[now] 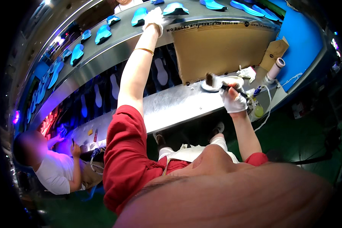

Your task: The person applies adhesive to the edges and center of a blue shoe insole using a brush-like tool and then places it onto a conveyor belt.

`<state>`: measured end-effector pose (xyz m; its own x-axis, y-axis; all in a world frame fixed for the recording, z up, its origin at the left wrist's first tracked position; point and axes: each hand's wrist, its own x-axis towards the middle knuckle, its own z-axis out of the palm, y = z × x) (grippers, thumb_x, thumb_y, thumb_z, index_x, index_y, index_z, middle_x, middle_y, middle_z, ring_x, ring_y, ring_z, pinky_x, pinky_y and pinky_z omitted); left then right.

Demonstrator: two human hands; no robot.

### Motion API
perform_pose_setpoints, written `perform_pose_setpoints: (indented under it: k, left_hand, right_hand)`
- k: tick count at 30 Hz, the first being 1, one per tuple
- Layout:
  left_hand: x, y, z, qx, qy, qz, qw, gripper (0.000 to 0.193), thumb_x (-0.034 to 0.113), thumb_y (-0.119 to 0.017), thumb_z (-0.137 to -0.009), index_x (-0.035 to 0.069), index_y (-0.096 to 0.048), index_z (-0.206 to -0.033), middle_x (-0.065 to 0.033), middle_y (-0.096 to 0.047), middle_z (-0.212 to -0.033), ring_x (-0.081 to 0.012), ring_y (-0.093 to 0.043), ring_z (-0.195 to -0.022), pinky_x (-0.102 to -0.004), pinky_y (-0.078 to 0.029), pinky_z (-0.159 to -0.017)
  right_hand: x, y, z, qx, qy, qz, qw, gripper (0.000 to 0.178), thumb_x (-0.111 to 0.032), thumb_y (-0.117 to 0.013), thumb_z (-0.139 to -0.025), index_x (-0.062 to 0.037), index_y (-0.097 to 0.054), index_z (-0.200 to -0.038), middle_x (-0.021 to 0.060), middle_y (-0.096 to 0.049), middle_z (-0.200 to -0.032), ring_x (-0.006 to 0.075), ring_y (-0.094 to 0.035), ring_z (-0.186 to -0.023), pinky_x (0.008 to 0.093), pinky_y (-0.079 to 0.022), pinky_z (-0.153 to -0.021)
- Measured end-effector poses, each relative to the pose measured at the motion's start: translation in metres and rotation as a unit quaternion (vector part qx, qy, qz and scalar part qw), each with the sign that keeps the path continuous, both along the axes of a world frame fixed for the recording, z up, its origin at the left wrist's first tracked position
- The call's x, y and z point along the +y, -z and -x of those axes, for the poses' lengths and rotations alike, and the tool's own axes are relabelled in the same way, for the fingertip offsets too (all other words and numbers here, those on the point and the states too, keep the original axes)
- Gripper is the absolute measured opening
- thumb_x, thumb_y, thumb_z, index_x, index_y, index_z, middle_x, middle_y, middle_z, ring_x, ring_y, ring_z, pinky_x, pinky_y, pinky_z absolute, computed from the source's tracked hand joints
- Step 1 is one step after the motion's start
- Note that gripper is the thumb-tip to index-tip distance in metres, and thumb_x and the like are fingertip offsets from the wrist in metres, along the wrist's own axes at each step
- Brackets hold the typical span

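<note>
My left hand (pixel 154 19), in a white glove, reaches far out over the grey conveyor belt (pixel 121 27). It is between two blue shoe soles, one on its left (pixel 140 16) and one on its right (pixel 175 9). Blur hides its fingertips, so whether it touches or grips either sole is unclear. My right hand (pixel 235 102), also gloved, is closed around the black handle of a brush (pixel 212 79). The brush's dark bristles point left, close to a white dish (pixel 208 88) on the metal bench (pixel 167 103).
Several more blue soles (pixel 103 34) lie along the belt. A cardboard sheet (pixel 224 49) stands behind the bench. To the right are a pinkish roll (pixel 276 68), a yellowish bottle (pixel 258 111) and a white cord (pixel 269 110). A co-worker (pixel 57 171) sits at left; another person is beyond the belt.
</note>
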<state>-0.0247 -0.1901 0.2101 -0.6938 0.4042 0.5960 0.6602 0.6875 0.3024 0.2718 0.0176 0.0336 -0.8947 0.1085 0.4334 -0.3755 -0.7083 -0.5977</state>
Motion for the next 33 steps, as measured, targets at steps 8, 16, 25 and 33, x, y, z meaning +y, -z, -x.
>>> perform_pose_setpoints:
  k: [8,16,25,33]
  left_hand:
    - [-0.089,0.018,0.067,0.036,-0.187,0.065,0.98,0.031,0.031,-0.059,-0.084,0.019,-0.065,-0.112,-0.0116,-0.063,-0.116,-0.0288,-0.06,-0.106,-0.0376,-0.047,-0.092]
    - [-0.117,0.022,-0.045,0.284,-0.109,0.055,0.951,0.028,0.039,-0.06,-0.087,0.015,-0.07,-0.099,-0.009,-0.066,-0.095,-0.0261,-0.059,-0.091,-0.0361,-0.042,-0.089]
    - [-0.179,0.031,-0.173,0.027,0.338,-0.618,0.709,0.044,0.035,-0.045,-0.098,0.004,-0.063,-0.073,-0.0229,-0.065,-0.098,-0.032,-0.064,-0.089,-0.0384,-0.052,-0.081]
    - [-0.114,0.195,-0.236,-0.611,0.387,-0.587,0.365,0.065,0.061,-0.038,-0.092,0.002,-0.066,-0.088,-0.027,-0.057,-0.118,-0.0386,-0.05,-0.115,-0.0478,-0.042,-0.098]
  right_hand:
    - [-0.004,0.012,0.002,-0.15,0.128,-0.34,0.919,0.015,-0.001,-0.07,-0.08,-0.0026,-0.06,-0.091,0.008,-0.066,-0.089,0.013,-0.064,-0.074,0.0243,-0.051,-0.07]
    - [-0.026,0.032,0.013,-0.14,0.119,-0.405,0.896,0.016,-0.003,-0.07,-0.08,-0.0049,-0.06,-0.092,0.0067,-0.063,-0.086,0.0129,-0.063,-0.079,0.0247,-0.05,-0.071]
    - [-0.03,0.051,0.015,-0.155,0.155,-0.414,0.884,0.022,-0.005,-0.07,-0.081,-0.0033,-0.057,-0.099,0.0082,-0.064,-0.088,0.0145,-0.064,-0.077,0.0271,-0.052,-0.075]
    - [-0.063,0.033,-0.009,-0.124,0.123,-0.342,0.923,0.019,-0.009,-0.067,-0.083,-0.0041,-0.058,-0.098,0.0035,-0.062,-0.081,0.0096,-0.058,-0.072,0.0233,-0.048,-0.068]
